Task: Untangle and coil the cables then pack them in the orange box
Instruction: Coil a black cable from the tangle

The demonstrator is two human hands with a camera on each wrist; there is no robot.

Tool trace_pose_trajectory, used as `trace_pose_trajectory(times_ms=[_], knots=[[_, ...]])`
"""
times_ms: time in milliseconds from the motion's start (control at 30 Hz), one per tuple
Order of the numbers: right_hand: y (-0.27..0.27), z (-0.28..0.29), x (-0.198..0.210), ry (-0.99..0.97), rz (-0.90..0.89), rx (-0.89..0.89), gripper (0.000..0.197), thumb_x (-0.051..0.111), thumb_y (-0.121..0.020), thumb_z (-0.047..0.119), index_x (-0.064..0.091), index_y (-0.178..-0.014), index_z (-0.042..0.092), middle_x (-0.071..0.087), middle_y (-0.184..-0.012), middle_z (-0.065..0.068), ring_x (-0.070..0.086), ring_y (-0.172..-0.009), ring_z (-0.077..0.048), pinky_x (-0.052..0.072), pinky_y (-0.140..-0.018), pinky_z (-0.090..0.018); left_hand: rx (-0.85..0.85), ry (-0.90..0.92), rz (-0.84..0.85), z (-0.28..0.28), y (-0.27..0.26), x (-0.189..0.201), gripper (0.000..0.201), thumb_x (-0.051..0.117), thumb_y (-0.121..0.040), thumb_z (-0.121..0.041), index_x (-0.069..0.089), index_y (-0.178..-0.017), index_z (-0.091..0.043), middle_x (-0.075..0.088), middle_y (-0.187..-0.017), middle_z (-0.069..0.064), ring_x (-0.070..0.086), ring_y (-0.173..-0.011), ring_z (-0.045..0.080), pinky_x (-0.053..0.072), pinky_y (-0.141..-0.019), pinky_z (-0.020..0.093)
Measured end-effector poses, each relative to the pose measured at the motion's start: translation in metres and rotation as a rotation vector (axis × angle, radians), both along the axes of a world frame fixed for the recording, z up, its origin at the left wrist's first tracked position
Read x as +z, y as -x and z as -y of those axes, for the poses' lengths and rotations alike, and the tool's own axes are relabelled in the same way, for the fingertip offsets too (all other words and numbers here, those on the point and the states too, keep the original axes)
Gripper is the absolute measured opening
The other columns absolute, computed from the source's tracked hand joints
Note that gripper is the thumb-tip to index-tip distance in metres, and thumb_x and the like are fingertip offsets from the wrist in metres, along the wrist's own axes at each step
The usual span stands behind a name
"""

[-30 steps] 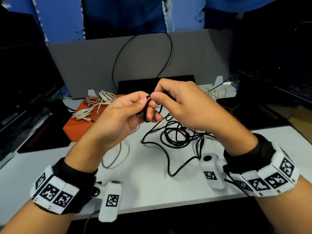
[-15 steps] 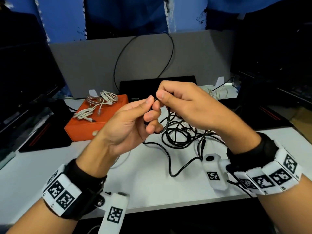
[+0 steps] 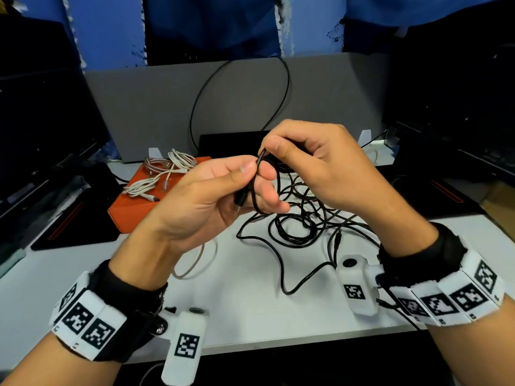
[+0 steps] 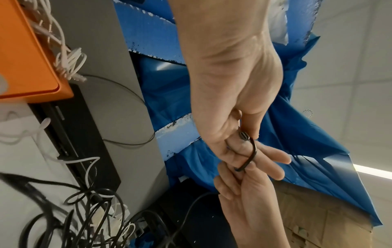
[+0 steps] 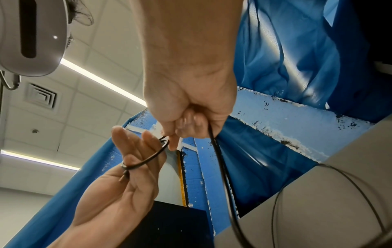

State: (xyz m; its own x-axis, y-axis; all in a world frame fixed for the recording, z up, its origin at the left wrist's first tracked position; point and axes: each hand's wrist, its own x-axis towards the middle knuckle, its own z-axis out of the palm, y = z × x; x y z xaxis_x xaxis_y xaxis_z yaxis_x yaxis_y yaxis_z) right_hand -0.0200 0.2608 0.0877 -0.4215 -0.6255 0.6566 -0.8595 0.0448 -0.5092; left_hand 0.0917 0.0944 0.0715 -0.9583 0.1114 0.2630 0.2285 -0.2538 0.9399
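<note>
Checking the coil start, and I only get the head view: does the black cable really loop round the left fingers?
Observer: Yes. The right wrist view shows the cable looped across the straight fingers of the left hand.
Operator: Which end is that?
Observer: In the left wrist view the plug sits under the thumb, with its oval metal mouth facing the camera.
Operator: And the slack behind the right hand?
Observer: It leaves the curled grip of the right hand at the bottom and drops down out of frame.
</note>
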Motion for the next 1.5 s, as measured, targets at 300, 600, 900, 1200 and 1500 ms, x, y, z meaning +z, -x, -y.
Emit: trace_pose_trajectory(times_ms=[300, 600, 900, 1200, 1500], knots=[[0.003, 0.016, -0.02, -0.316, 0.292, 0.058, 0.027, 0.039, -0.111, 0.037, 0.057, -0.094, 0.047, 0.046, -0.066, 0.001, 0.052, -0.039, -0.018, 0.058, -0.044, -0.047, 0.217, -0.38, -0.029, 0.004, 0.008, 0.006, 0.028, 0.043, -0.1, -0.014, 0.067, -0.085, -0.011, 0.069, -0.074, -0.005, 0.076, -0.076, 0.014, 0.059, -0.071, 0.025], [-0.007, 0.012, -0.022, -0.685, -0.044, -0.023, 0.029, 0.047, -0.108, 0.04, 0.064, -0.104, 0.018, 0.05, -0.063, 0.005, 0.05, -0.063, -0.005, 0.035, -0.058, -0.025, 0.488, 0.347, -0.157, 0.013, 0.014, -0.005, 0.02, 0.038, -0.11, -0.012, 0.056, -0.104, -0.004, 0.078, -0.098, 0.012, 0.076, -0.094, 0.022, 0.056, -0.081, 0.024], [-0.002, 0.0, -0.002, -0.173, 0.154, 0.017, 0.017, 0.073, -0.095, 0.035, 0.061, -0.089, 0.024, 0.07, -0.078, -0.003, 0.062, -0.07, -0.025, 0.05, -0.065, -0.045, 0.513, 1.068, -0.317, 0.008, 0.006, -0.005, 0.024, 0.047, -0.109, -0.019, 0.064, -0.094, -0.011, 0.074, -0.079, -0.011, 0.071, -0.078, 0.006, 0.051, -0.07, 0.02], [-0.001, 0.003, -0.006, -0.164, 0.044, -0.048, 0.027, 0.058, -0.104, 0.038, 0.065, -0.085, 0.021, 0.058, -0.067, -0.005, 0.045, -0.057, -0.011, 0.035, -0.054, -0.024, 0.203, 0.459, -0.124, 0.009, 0.006, -0.004, 0.027, 0.037, -0.108, -0.014, 0.059, -0.103, 0.0, 0.06, -0.072, 0.007, 0.054, -0.067, 0.018, 0.047, -0.068, 0.023], [-0.008, 0.0, -0.002, -0.155, -0.056, -0.004, 0.028, 0.056, -0.106, 0.036, 0.062, -0.085, 0.018, 0.053, -0.058, 0.01, 0.048, -0.057, -0.012, 0.033, -0.054, -0.019, 0.083, 0.489, -0.122, 0.014, -0.005, 0.001, 0.026, 0.036, -0.108, -0.02, 0.056, -0.095, -0.009, 0.064, -0.087, 0.006, 0.064, -0.091, 0.028, 0.051, -0.086, 0.039]])
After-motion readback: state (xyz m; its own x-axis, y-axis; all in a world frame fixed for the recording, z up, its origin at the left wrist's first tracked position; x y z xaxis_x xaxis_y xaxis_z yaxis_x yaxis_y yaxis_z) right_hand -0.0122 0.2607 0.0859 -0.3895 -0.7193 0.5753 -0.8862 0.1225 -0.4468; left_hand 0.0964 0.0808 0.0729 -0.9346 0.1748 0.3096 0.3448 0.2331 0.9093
